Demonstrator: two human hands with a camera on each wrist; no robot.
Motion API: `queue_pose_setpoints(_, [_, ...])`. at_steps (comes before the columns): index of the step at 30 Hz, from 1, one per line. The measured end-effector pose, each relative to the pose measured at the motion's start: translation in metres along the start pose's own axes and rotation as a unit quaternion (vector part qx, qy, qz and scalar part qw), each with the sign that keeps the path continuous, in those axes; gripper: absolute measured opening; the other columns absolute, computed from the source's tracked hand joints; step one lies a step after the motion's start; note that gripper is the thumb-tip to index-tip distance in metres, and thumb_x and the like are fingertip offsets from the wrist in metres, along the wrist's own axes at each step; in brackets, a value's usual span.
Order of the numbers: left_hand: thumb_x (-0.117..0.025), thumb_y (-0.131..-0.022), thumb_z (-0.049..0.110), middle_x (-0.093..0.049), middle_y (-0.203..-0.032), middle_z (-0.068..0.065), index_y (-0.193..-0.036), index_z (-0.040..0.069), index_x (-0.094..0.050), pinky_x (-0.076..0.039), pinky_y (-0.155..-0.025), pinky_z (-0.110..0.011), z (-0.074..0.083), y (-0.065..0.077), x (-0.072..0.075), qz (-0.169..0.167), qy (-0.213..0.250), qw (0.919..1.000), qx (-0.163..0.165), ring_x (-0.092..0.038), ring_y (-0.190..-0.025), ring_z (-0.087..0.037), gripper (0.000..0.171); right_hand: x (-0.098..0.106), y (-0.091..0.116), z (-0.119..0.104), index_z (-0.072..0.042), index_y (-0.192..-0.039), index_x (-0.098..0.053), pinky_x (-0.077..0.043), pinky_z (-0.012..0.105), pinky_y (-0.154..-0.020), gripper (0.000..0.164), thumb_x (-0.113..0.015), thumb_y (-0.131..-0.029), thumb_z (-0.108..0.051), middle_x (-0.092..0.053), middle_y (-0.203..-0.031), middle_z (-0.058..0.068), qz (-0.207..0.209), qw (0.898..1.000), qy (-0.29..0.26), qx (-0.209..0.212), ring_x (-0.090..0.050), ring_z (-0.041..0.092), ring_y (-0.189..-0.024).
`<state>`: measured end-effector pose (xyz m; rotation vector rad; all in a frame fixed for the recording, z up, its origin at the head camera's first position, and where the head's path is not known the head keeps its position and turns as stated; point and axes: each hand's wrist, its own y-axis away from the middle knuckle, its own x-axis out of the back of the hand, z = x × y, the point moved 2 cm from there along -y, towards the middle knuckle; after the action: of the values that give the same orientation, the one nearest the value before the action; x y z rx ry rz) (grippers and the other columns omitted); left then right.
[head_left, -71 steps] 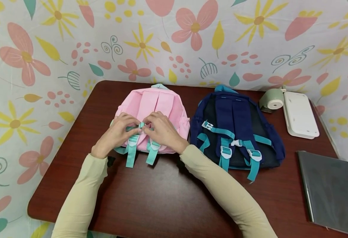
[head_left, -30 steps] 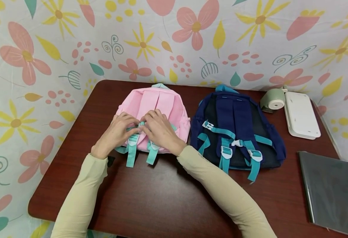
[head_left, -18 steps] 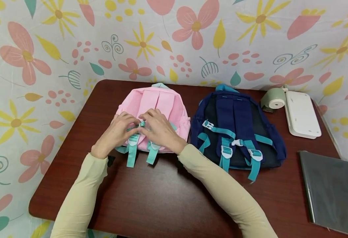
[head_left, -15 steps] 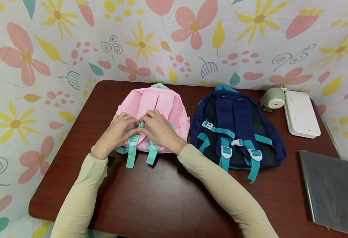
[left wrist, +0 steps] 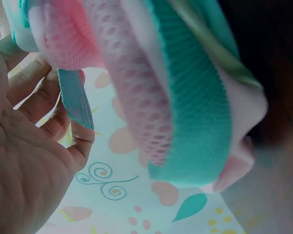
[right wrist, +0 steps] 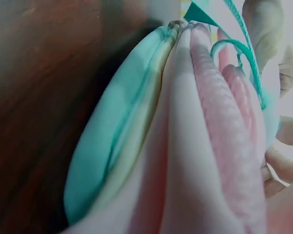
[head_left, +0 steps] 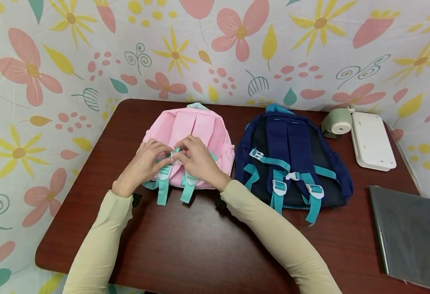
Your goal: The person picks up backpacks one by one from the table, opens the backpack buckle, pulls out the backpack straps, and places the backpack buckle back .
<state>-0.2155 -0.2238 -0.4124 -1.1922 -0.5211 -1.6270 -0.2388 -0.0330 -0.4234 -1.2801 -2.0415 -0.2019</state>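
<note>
A pink backpack (head_left: 200, 122) with teal trim lies on the table, its shoulder straps facing up. Over its lower middle, my left hand (head_left: 139, 165) and right hand (head_left: 202, 163) meet at a small pale buckle (head_left: 174, 154) on teal webbing. Thumb and fingers of the left hand pinch its left side; those of the right pinch its right side. Fingers partly hide the buckle. In the left wrist view, a teal strap end (left wrist: 75, 100) hangs by the left fingers. Two teal strap tails (head_left: 162, 192) hang over the bag's near edge.
Right of the pink bag lies a navy backpack (head_left: 262, 134) with teal straps, its white buckle (head_left: 256, 154) unfastened. Farther right are a green-and-white rounded device (head_left: 338, 123), a white flat case (head_left: 373, 141) and a dark folder (head_left: 411, 232). A floral cloth (head_left: 215, 49) hangs behind the table.
The right fingers shifted over the buckle and covered more of it, then drew slightly back right, so more of it shows now. The left hand and both bags stayed in place.
</note>
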Motion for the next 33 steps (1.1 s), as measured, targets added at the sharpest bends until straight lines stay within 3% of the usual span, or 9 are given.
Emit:
queue_pose_setpoints(3, [-0.08, -0.099, 0.011, -0.078, -0.117, -0.02, -0.12, -0.002, -0.078, -0.044, -0.1, -0.058, 0.0021, -0.0022, 0.0012, 0.001, -0.013, 0.9999, -0.011, -0.061, -0.115, -0.036, 0.024, 0.0007, -0.0011, -0.0007, -0.005, -0.127, -0.073, -0.05, 0.037, -0.095, 0.029, -0.076, -0.104, -0.023, -0.069, -0.122, 0.011, -0.001, 1.0, 0.007, -0.005, -0.058, 0.027, -0.111])
queue_pose_setpoints(9, [-0.08, -0.099, 0.016, -0.079, -0.113, -0.018, -0.117, -0.001, -0.078, -0.046, -0.103, -0.06, 0.0043, -0.0035, 0.0019, -0.004, -0.035, 0.9993, -0.014, -0.062, -0.114, -0.036, 0.025, 0.0007, -0.0045, -0.0041, -0.008, -0.123, -0.077, -0.053, 0.039, -0.096, 0.03, -0.078, -0.102, -0.029, -0.073, -0.121, 0.008, -0.017, 0.996, 0.091, 0.014, -0.061, 0.028, -0.11])
queue_pose_setpoints(19, [-0.079, -0.101, 0.015, -0.079, -0.115, -0.02, -0.118, -0.002, -0.078, -0.046, -0.097, -0.056, 0.0002, -0.0027, -0.0021, 0.004, -0.006, 0.9999, -0.011, -0.062, -0.113, -0.037, 0.025, -0.0048, 0.0001, -0.0005, -0.007, -0.12, -0.075, -0.053, 0.039, -0.096, 0.02, -0.073, -0.106, -0.022, -0.071, -0.115, 0.009, 0.014, 0.999, 0.043, 0.011, -0.058, 0.026, -0.109])
queue_pose_setpoints(28, [-0.079, -0.1, 0.014, -0.079, -0.116, -0.02, -0.119, -0.002, -0.078, -0.044, -0.096, -0.055, -0.0001, -0.0014, -0.0017, 0.003, 0.005, 1.0, -0.005, -0.061, -0.113, -0.037, 0.024, -0.0075, 0.002, 0.0027, -0.006, -0.12, -0.073, -0.047, 0.03, -0.083, 0.022, -0.073, -0.105, -0.022, -0.068, -0.113, 0.009, 0.033, 0.999, 0.006, 0.002, -0.056, 0.025, -0.107])
queue_pose_setpoints(30, [-0.079, -0.1, 0.014, -0.079, -0.115, -0.019, -0.118, -0.002, -0.078, -0.045, -0.097, -0.055, 0.0006, -0.0016, -0.0012, 0.004, 0.001, 1.0, -0.008, -0.061, -0.113, -0.036, 0.024, -0.0072, 0.0012, 0.0023, -0.006, -0.122, -0.072, -0.047, 0.031, -0.085, 0.024, -0.075, -0.105, -0.023, -0.067, -0.115, 0.009, 0.026, 1.0, 0.015, -0.002, -0.055, 0.025, -0.108])
queue_pose_setpoints(33, [-0.081, -0.099, 0.012, -0.078, -0.114, -0.019, -0.118, -0.003, -0.077, -0.046, -0.1, -0.056, 0.0012, -0.0015, -0.0004, 0.003, -0.015, 0.9998, -0.015, -0.061, -0.113, -0.036, 0.025, -0.0046, -0.0006, -0.002, -0.007, -0.126, -0.073, -0.051, 0.038, -0.094, 0.03, -0.077, -0.103, -0.026, -0.069, -0.122, 0.008, -0.001, 0.997, 0.08, 0.011, -0.058, 0.026, -0.115])
